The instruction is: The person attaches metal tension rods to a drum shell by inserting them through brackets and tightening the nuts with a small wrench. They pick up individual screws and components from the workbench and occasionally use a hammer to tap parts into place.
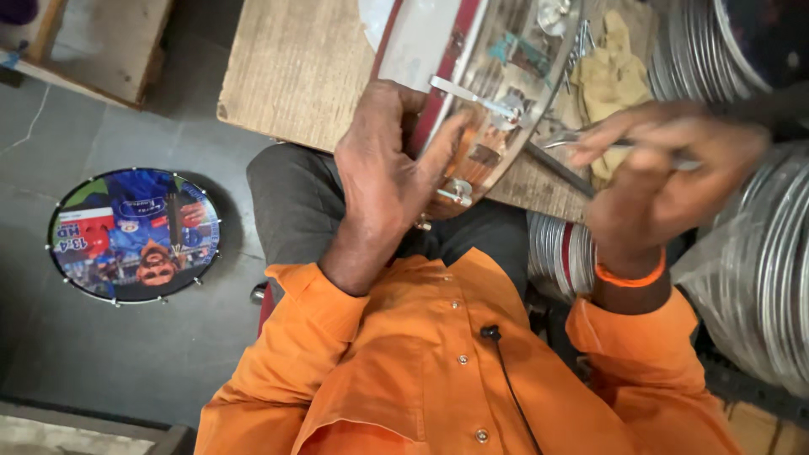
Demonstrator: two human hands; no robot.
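The head view shows two drums that can be counted one by one: one small drum held at the near edge of a wooden table, and one finished drum with a colourful printed skin that lies flat on the grey floor at the left, well apart from the person. On the right there are stacks of shiny metal hoops, too many and too blurred to count. One yellowish cloth lies on the table, farther away.

The held drum is tilted on its edge. It has a transparent skin, a dark red shell and a silver metal rim, and small chrome tension fittings sit along the rim; at least two can be seen.

The left hand is closed around the near rim of this drum, with the thumb pressed on the clear skin and the fingers behind the shell. The right hand is clenched around a thin metal tool, whose tip points toward the rim of the drum. This hand is blurred, and it wears one orange wristband.
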